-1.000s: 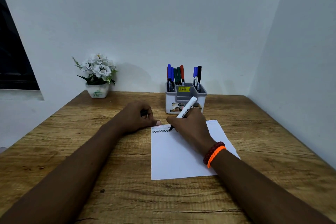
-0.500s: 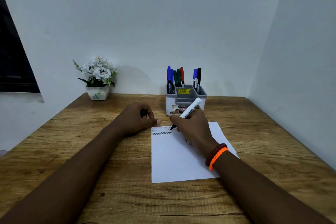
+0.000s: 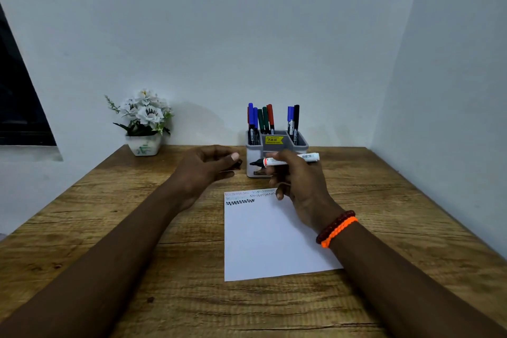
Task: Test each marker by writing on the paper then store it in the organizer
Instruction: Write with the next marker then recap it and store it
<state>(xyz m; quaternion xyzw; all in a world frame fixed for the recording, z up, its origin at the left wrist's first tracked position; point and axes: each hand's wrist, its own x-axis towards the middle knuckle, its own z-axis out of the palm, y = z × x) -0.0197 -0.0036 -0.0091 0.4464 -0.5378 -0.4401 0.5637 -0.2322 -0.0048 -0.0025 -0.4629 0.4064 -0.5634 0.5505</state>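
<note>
Since a second ago both of my hands have come up off the paper (image 3: 270,239): then my right hand (image 3: 297,184) had the marker (image 3: 285,160) tip down on the sheet, drawing the black zigzag, and my left hand (image 3: 204,170) lay on the surface (image 3: 109,228) at the sheet's top left corner. Now my right hand grips the white marker level in the air, its bare black tip pointing left, in front of the organizer (image 3: 277,151). My left hand hangs just left of that tip, its fingers curled round a small dark thing, most likely the marker's cap (image 3: 238,164), though only a sliver of it shows between the fingertips. Tip and cap are near each other but apart.

The paper lies flat on the wooden surface below my right hand, with faint zigzag lines along its top edge and a heavier black zigzag under them at the left. Behind it the grey organizer stands upright, with blue, green and red markers (image 3: 260,121) in its left compartment and a blue and a black one in its right. A yellow price sticker (image 3: 273,140) sits on the middle part. A pot of white flowers (image 3: 144,121) stands at the back left by the wall. I wear dark red and orange bracelets (image 3: 337,229) on my right wrist
</note>
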